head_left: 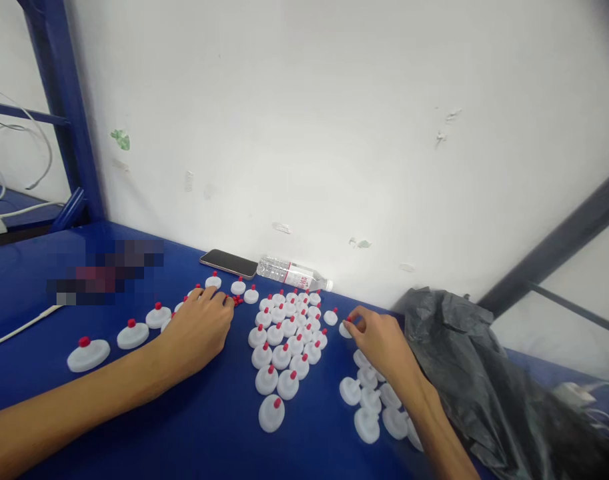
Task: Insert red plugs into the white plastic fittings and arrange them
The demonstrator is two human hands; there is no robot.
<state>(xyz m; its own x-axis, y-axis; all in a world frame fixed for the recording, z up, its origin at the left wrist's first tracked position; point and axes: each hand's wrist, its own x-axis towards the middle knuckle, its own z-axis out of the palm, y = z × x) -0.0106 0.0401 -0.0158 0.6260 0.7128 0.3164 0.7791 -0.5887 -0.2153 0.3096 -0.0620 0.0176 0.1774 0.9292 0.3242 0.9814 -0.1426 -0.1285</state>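
My left hand [201, 327] reaches over the table with its fingers bent and close together, at a small pile of loose red caps [238, 300]. Its fingertips are partly hidden, so what they hold does not show. My right hand [377, 333] pinches the red tip of a white round nozzle lid [345, 329], which rests on the table. Between the hands stand several white lids with red tips [281, 357] in a tight group. Nearer my right forearm lie several white lids without red tips [367, 400], partly covered by the arm.
More red-tipped lids [133, 335] stand in a loose line at the left, partly behind my left hand. A phone [229, 263] and a clear plastic bottle [294, 273] lie along the white wall. A black plastic bag [464, 373] fills the right side. A white cable [24, 328] runs left.
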